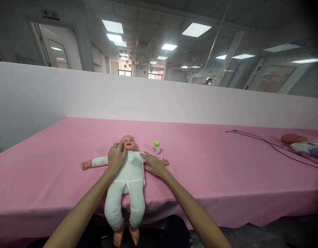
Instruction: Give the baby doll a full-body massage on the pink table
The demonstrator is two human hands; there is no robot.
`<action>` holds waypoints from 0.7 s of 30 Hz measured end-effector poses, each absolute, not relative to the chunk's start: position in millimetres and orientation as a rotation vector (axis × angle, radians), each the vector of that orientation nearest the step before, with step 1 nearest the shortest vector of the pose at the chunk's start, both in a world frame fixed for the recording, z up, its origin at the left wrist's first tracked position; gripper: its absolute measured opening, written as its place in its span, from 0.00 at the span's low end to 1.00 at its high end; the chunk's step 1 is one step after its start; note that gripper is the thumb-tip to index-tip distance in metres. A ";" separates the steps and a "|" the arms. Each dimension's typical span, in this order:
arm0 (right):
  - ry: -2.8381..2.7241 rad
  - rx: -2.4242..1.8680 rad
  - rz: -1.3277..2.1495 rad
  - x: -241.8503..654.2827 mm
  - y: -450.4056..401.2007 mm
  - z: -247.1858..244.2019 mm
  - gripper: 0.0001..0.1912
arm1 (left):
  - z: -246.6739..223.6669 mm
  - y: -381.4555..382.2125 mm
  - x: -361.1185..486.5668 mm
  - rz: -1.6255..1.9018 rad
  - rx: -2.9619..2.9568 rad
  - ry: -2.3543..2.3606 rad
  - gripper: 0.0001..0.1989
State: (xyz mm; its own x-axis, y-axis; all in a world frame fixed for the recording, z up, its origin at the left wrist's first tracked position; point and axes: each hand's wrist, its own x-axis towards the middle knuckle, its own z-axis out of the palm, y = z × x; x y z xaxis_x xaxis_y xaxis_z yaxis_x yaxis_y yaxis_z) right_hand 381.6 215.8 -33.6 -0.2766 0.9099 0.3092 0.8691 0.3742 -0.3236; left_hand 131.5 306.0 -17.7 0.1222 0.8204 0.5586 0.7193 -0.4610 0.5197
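From the head view, a small jar (156, 147) with a green lid stands upright on the pink cloth (200, 165), just beside the doll's head and near the left hand (155, 164); its lower part is pale with a printed label, and what it holds is too small to tell. The white-clothed doll (129, 168) lies face up at the front of the cloth, arms spread, its feet past the front edge. The right hand (116, 157) rests at its shoulder and cheek, fingers extended and fairly close together; the left hand lies at its other shoulder, fingers stretched out and slightly apart, across that sleeve, between the jar and the doll's legs. Neither hand grips the jar. Well to the right, thin dark cables (264, 140) run across the cloth, passing a second doll (307, 146) in a white and blue outfit. A white low wall (159, 100) stands behind the cloth.
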 end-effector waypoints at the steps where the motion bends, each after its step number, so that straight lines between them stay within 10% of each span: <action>1: -2.212 -1.556 0.101 377.1 220.4 -34.7 0.36 | -22.9 310.2 128.1 1.204 2.218 1.558 0.24; 21: -2.136 -1.518 0.117 393.2 257.9 -2.4 0.18 | -2.3 349.1 184.6 1.285 2.070 1.126 0.31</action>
State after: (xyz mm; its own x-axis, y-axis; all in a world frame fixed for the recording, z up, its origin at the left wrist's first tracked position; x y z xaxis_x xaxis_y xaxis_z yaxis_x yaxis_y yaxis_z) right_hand 393.2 257.9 -2.4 -0.2425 0.9026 0.3556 0.8586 0.3704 -0.3545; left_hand 184.6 349.1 -2.3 0.2310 0.8252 0.5154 0.4025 -0.5633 0.7216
